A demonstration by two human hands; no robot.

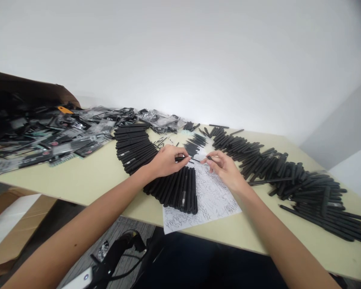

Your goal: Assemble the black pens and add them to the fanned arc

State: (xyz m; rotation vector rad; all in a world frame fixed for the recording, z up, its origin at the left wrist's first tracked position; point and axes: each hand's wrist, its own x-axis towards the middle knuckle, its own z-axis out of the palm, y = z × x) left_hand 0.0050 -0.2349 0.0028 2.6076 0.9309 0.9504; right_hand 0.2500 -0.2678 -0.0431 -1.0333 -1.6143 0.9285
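Above a scribbled white paper (210,192), both hands work close together. My left hand (167,162) is closed on a black pen (179,159), mostly covered by the fingers. A thin dark rod, perhaps a pen refill (195,159), spans the gap toward my right hand (224,165). The right fingertips pinch a short black pen part (209,157); whether it is a cap or a barrel end I cannot tell. Beneath and beside the left hand curves a row of black pens (138,150). Smaller dark pen parts (195,143) lie just beyond the hands.
A long heap of black pens (276,168) runs along the right of the pale yellow table (99,182). Packets in clear plastic (84,136) pile up at left, by a cardboard box (57,90). Another open box (21,224) stands below the table edge.
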